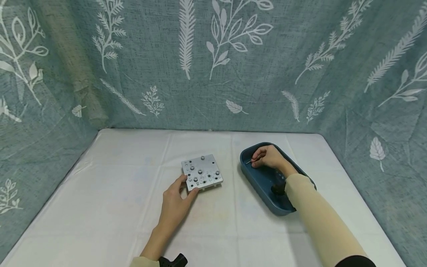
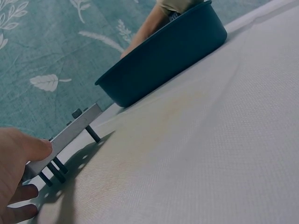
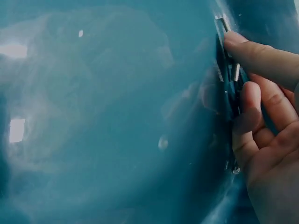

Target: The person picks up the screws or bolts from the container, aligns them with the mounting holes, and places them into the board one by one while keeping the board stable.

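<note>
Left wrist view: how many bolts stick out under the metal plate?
4 bolts show under the plate: one at the end towards the tray, and three bunched nearer the left hand. More may be hidden behind that hand.

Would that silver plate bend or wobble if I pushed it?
The metal plate probably won't bend: its edge looks thick and straight. It might wobble if pushed, because screws stick out underneath.

The left fingers (image 1: 191, 194) hold a silver plate (image 1: 207, 167), the right fingers (image 1: 259, 152) a silver screw (image 3: 236, 73) over a dark-blue tray (image 1: 263, 181); beyond them, a grey-green curtain (image 1: 200, 107), white-leaf patterned.
</note>
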Action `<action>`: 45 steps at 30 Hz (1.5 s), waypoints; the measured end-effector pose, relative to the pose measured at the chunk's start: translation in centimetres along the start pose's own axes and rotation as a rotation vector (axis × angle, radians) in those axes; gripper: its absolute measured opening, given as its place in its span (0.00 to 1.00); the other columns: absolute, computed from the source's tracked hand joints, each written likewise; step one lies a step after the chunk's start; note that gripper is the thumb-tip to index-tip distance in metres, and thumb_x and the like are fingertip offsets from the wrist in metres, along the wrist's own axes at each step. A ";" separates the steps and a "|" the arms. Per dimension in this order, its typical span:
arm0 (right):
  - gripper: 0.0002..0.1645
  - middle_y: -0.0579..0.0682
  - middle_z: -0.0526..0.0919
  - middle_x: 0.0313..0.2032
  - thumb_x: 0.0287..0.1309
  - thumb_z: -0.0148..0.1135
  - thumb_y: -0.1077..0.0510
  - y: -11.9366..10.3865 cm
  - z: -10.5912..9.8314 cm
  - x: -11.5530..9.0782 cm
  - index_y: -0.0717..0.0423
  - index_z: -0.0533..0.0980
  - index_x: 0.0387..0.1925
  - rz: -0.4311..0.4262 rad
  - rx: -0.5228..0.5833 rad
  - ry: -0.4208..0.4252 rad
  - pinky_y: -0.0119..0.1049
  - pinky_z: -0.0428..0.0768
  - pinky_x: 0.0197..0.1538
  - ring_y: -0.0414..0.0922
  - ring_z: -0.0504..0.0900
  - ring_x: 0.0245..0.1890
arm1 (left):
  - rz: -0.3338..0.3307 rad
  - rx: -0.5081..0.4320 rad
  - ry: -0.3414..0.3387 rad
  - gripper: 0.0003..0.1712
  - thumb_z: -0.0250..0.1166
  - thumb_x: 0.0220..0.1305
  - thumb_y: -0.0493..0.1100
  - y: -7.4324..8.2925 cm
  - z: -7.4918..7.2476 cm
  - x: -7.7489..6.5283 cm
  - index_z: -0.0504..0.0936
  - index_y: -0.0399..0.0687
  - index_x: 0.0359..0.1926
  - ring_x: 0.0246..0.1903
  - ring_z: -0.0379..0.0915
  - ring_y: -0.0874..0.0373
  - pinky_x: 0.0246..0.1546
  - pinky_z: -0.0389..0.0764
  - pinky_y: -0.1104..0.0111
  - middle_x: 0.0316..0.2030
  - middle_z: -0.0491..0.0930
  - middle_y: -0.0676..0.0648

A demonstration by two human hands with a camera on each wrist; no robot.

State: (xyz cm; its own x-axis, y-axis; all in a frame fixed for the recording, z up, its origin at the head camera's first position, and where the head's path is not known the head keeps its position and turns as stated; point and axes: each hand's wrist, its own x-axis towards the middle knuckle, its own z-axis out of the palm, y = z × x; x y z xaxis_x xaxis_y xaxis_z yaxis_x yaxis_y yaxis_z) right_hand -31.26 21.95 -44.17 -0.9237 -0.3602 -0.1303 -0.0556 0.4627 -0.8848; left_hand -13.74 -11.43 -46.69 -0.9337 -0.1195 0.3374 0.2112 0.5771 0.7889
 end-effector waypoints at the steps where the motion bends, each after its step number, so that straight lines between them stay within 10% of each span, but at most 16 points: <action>1: 0.12 0.55 0.86 0.32 0.46 0.75 0.71 0.0 -0.1 0.0 0.66 0.79 0.33 0.000 0.023 0.010 0.37 0.83 0.38 0.48 0.85 0.34 | 0.002 0.000 0.000 0.33 0.75 0.57 0.39 0.0 0.0 0.0 0.74 0.31 0.60 0.47 0.79 0.48 0.50 0.79 0.55 0.51 0.80 0.38; 21: 0.13 0.52 0.87 0.35 0.56 0.70 0.69 -2.1 -1.3 -1.7 0.70 0.78 0.42 -0.075 0.293 0.199 0.51 0.82 0.46 0.48 0.85 0.36 | 0.021 -0.009 -0.003 0.32 0.75 0.57 0.40 0.2 0.2 0.5 0.74 0.32 0.60 0.47 0.79 0.47 0.50 0.79 0.55 0.50 0.80 0.38; 45: 0.10 0.55 0.86 0.35 0.57 0.63 0.77 -4.2 -0.8 -3.3 0.70 0.77 0.41 -0.190 0.610 0.226 0.40 0.84 0.43 0.46 0.86 0.35 | 0.033 0.001 0.006 0.33 0.75 0.57 0.39 -0.2 0.4 0.1 0.73 0.30 0.59 0.54 0.75 0.44 0.53 0.78 0.58 0.51 0.79 0.35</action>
State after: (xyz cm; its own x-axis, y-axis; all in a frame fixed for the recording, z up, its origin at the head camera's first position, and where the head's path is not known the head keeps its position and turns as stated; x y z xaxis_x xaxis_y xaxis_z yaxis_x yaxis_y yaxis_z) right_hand -28.31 21.86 -39.67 -0.9793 -0.1808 0.0910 -0.0627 -0.1561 -0.9857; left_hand -13.98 -11.28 -47.01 -0.9245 -0.1051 0.3665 0.2419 0.5813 0.7769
